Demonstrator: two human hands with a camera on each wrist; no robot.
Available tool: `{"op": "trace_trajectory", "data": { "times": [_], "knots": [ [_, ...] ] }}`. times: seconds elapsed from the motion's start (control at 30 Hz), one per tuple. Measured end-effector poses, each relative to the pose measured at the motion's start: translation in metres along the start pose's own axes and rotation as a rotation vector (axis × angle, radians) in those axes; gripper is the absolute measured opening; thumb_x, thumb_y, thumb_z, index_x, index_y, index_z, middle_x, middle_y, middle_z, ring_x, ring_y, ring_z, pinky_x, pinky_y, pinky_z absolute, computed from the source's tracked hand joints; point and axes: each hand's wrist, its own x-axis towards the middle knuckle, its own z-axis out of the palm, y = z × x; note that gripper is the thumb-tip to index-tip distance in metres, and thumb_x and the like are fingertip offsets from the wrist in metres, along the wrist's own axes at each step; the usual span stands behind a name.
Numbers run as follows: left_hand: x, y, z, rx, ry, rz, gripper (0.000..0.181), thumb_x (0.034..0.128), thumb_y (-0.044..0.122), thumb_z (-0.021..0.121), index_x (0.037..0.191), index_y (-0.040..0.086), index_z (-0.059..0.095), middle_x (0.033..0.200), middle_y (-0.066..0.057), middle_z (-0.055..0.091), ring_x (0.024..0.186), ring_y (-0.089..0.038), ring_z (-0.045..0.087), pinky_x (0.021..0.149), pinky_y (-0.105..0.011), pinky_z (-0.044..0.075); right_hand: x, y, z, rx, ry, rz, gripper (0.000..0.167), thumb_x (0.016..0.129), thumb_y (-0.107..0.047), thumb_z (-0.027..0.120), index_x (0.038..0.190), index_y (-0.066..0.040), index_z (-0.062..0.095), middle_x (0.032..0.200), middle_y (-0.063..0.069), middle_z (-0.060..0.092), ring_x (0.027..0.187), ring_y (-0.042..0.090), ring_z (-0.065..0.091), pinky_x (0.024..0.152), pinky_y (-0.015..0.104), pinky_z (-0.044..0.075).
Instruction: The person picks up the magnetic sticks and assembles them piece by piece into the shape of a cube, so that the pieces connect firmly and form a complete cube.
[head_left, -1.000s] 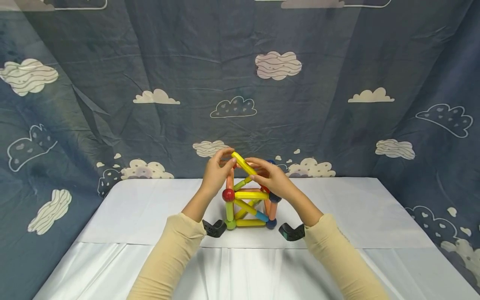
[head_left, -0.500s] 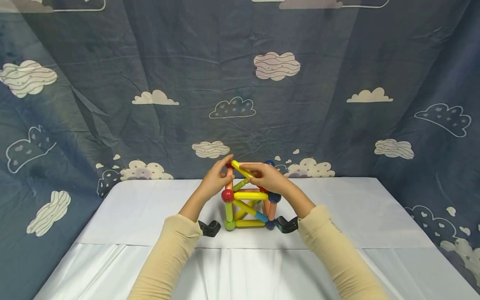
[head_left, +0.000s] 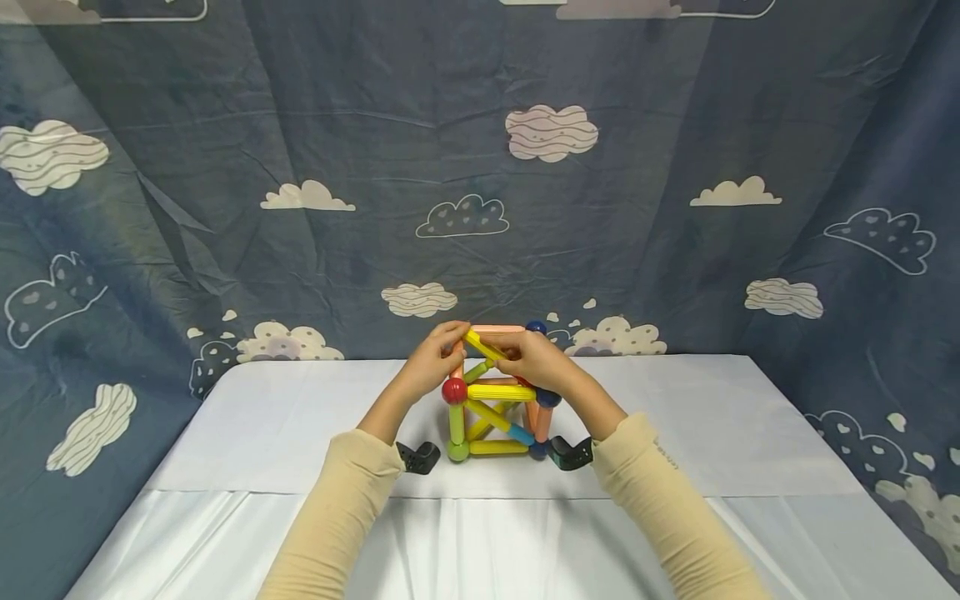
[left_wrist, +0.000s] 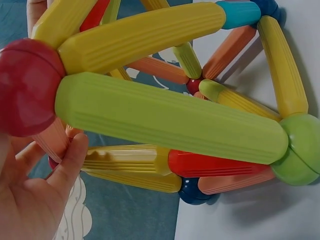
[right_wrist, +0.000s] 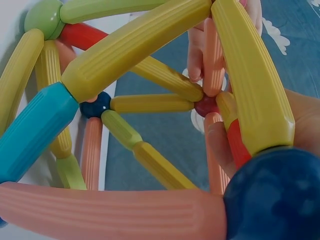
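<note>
A cube-like frame of magnetic building sticks and balls stands on the white table, yellow stick (head_left: 501, 391) and red ball (head_left: 454, 390) along its near top edge. My left hand (head_left: 432, 367) is at the top left; in the left wrist view its thumb and fingers grip the orange stick (left_wrist: 52, 141) behind the near red ball. My right hand (head_left: 543, 362) pinches a slanting yellow stick (head_left: 480, 343) across the top. In the right wrist view, a thumb and a red stick (right_wrist: 238, 144) show behind a large blue ball (right_wrist: 275, 195). My right fingertips are partly hidden.
Lime, yellow, orange and blue sticks make the frame's sides, with a green ball (head_left: 458, 451) at the lower left corner. Black wrist cameras (head_left: 418, 457) hang close to its front. A dark cloud-patterned cloth (head_left: 637, 275) rises behind the table (head_left: 675, 417).
My right hand has lowered the yellow stick onto the top of the frame. My left hand has dropped from the stick's upper end to the top left corner.
</note>
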Motion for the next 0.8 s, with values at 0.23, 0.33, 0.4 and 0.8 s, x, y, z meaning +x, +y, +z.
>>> {"op": "trace_trajectory", "data": {
  "times": [0.23,0.33,0.4,0.8],
  "knots": [
    [0.0009,-0.0001,0.0015,-0.038,-0.038,-0.015,0.044,0.0928,0.007,0.046,0.134,-0.002,0.036,0.139,-0.011,0.027,0.109,-0.022,0.044,0.088,-0.031,0.041,0.0004,-0.0017,0.0009,-0.057,-0.017,0.002,0.044,0.086,-0.007,0.060,0.129,-0.009,0.049,0.092,0.009,0.064,0.050,0.016,0.046,0.050,0.023,0.041],
    [0.0002,0.0000,0.0019,-0.057,-0.041,-0.031,0.043,0.0933,0.007,0.045,0.134,-0.004,0.036,0.140,-0.011,0.023,0.114,-0.022,0.042,0.091,-0.030,0.040,0.0007,-0.0019,0.0010,-0.077,-0.022,-0.002,0.043,0.086,-0.008,0.060,0.128,-0.009,0.051,0.097,0.010,0.064,0.053,0.016,0.048,0.051,0.023,0.042],
    [-0.0004,-0.0002,0.0019,-0.056,-0.035,-0.030,0.044,0.0933,0.008,0.045,0.135,-0.003,0.035,0.141,-0.011,0.021,0.118,-0.023,0.039,0.094,-0.031,0.038,0.0010,-0.0016,0.0013,-0.089,-0.022,-0.007,0.042,0.086,-0.009,0.061,0.127,-0.009,0.052,0.103,0.011,0.063,0.058,0.015,0.052,0.054,0.023,0.044],
    [-0.0033,-0.0009,-0.0002,0.014,-0.036,-0.044,0.035,0.0943,0.016,0.047,0.129,0.011,0.050,0.144,-0.005,0.019,0.116,-0.027,0.042,0.093,-0.039,0.038,0.0004,-0.0012,-0.0016,-0.068,0.020,-0.029,0.044,0.087,-0.021,0.060,0.129,-0.010,0.050,0.114,0.010,0.058,0.087,0.022,0.060,0.072,0.031,0.050]
  ]
}}
